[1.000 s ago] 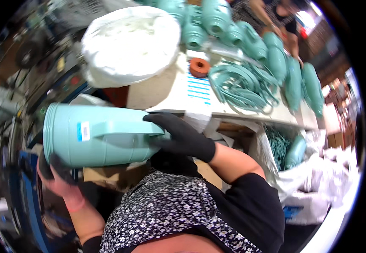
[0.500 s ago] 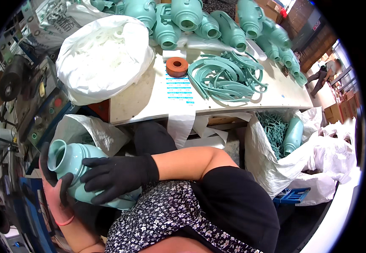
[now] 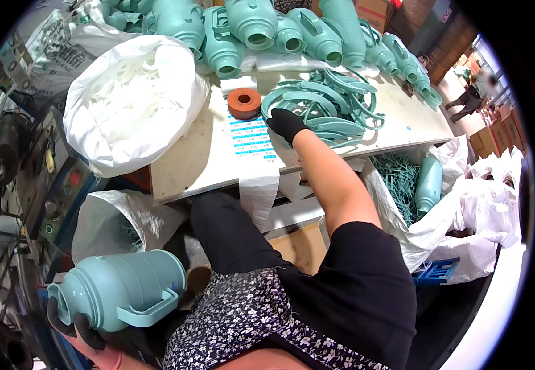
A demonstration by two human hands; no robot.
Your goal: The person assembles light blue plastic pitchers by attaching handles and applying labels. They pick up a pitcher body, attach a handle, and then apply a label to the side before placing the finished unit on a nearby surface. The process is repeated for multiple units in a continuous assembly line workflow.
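Note:
My left hand [image 3: 82, 333], dark at the fingers, grips a teal plastic thermos flask body [image 3: 125, 287] by its open neck. The flask lies tilted on its side at the lower left, its side handle turned toward me. My right hand [image 3: 286, 125], in a black glove, reaches over the table to the left edge of a heap of teal plastic handle strips [image 3: 332, 105]. Its fingers are curled together there; whether a strip is between them is hidden.
An orange-brown tape roll [image 3: 244, 103] sits beside a label sheet [image 3: 252, 140] hanging over the table [image 3: 199, 145] edge. At left is a white bag [image 3: 138, 105] of pale rings. Several teal flask bodies [image 3: 252, 24] line the back. A sack [image 3: 397, 185] of teal scraps stands right.
My right hand has left the flask and reached forward to the strips. My left hand has lowered the flask and turned it, so its handle now shows.

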